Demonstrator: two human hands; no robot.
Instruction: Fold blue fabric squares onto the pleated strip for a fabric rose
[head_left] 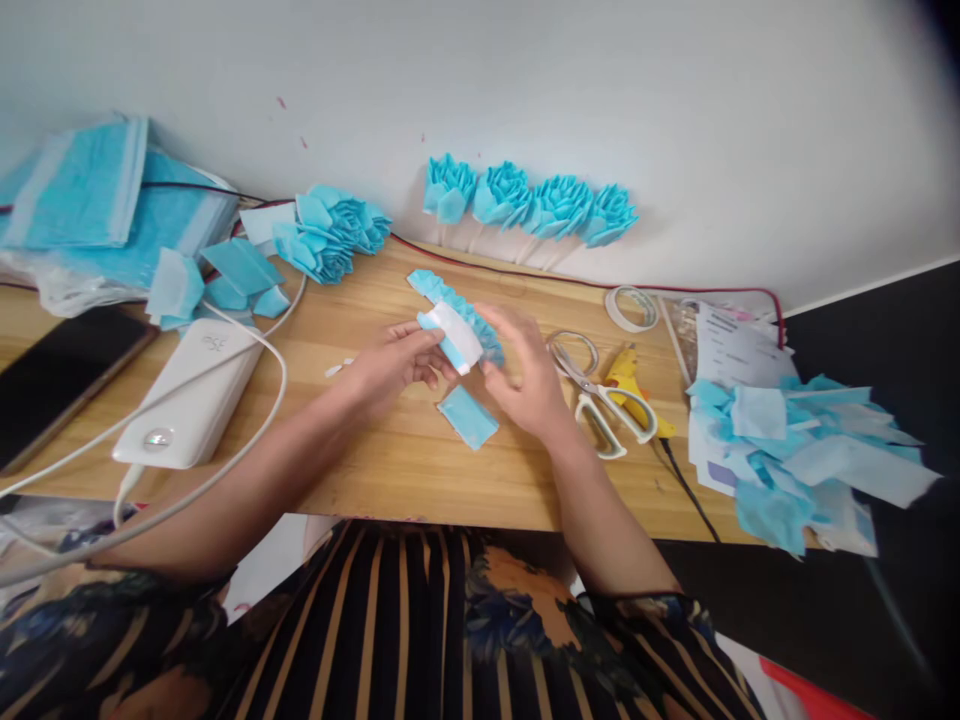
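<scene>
My left hand [401, 362] pinches a folded piece of blue and white mask fabric [459, 335] between thumb and fingers, above the table. My right hand [525, 375] is at the piece's right end, thumb and fingers apart; whether a fingertip touches it I cannot tell. Just behind lies a row of overlapping small blue folded pieces [433, 287], its right end partly hidden by my right fingers. A flat blue rectangle of fabric [469, 416] rests on the wood below my hands.
Scissors [600, 400], a yellow glue gun [626, 378] and a tape roll [631, 308] lie right. Blue scraps [810, 450] heap at the far right. Blue fabric flowers [532, 203] stand along the wall, more [330, 232] at left. A power bank [191, 395] trails a white cable.
</scene>
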